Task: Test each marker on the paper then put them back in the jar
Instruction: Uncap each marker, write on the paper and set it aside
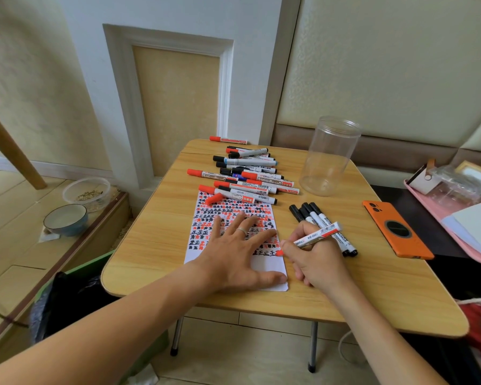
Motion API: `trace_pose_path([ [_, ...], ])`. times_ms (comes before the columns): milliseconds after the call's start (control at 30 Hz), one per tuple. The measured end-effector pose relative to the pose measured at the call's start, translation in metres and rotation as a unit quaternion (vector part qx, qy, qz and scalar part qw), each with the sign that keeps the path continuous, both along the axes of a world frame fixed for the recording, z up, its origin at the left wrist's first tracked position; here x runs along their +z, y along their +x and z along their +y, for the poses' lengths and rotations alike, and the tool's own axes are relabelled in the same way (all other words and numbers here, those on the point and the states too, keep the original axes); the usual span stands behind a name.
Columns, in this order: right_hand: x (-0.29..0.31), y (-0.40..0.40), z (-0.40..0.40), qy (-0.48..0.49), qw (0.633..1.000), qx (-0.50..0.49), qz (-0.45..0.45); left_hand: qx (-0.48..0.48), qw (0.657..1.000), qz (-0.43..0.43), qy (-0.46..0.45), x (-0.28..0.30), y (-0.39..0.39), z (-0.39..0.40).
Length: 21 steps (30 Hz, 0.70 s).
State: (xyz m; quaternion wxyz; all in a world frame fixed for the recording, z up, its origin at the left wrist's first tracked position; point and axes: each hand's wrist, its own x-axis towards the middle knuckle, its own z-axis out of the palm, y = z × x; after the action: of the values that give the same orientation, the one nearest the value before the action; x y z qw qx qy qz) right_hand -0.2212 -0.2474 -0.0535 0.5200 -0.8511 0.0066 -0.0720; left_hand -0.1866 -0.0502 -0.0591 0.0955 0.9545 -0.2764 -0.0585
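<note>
A: What's nearest, and which step is this?

B: The testing step, I'd say. The left hand (233, 254) lies flat on the paper (264, 266), fingers spread and straight, pinning the sheet to the surface (150, 245). The right hand (314, 259) has its fingers wrapped round a red marker (317, 236), its uncapped tip touching the paper at the end of the lowest written row.

A: Anything legible?

B: The barrel shows what looks like "WB-8801" – the last digits are small, so I'm not sure. The paper is filled with rows of red and black 正 characters, with blank space left only near the bottom edge.

A: And further out?

B: Four black markers (321, 226) lie side by side just beyond the right hand; one reads "MARKER". A loose red cap (213, 198) sits on the top edge of the paper. Beyond that a pile (245, 176) of red, black and blue markers – "WHITEBOARD" is printed on a couple of them. The jar (329, 157) stands upright at the far right, and it looks empty. An orange phone (397, 230) lies to the right.

A: The next move?

B: Probably finish the stroke, then recap – the cap by the pile seems the match. Nothing is in the jar yet.
</note>
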Motion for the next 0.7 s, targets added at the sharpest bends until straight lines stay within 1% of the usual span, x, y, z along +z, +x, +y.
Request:
trace_pose_path([
  [133, -0.001, 0.002, -0.001, 0.003, 1.0, -0.022, 0.005, -0.002, 1.0, 0.002, 0.002, 0.0, 0.0, 0.0],
  [267, 0.0, 0.003, -0.001, 0.009, 1.0, -0.019, 0.009, -0.003, 1.0, 0.001, -0.004, 0.001, 0.0, 0.0],
  [367, 0.001, 0.004, -0.002, 0.038, 0.999, -0.021, 0.005, -0.003, 1.0, 0.006, -0.021, -0.001, 0.001, 0.001],
  [467, 0.006, 0.008, 0.0, 0.081, 0.996, -0.031, -0.021, 0.001, 0.997, 0.012, -0.071, 0.001, 0.002, 0.003],
  [567, 0.014, 0.01, 0.009, 0.116, 0.991, -0.022, -0.06, 0.027, 0.99, 0.016, -0.137, 0.01, 0.002, 0.008],
  [633, 0.018, 0.012, 0.016, 0.126, 0.989, -0.015, -0.07, 0.048, 0.983, -0.006, -0.174, 0.015, 0.004, 0.012],
  [700, 0.018, 0.016, 0.022, 0.123, 0.99, 0.001, -0.068, 0.075, 0.974, -0.051, -0.209, 0.018, 0.01, 0.018],
])
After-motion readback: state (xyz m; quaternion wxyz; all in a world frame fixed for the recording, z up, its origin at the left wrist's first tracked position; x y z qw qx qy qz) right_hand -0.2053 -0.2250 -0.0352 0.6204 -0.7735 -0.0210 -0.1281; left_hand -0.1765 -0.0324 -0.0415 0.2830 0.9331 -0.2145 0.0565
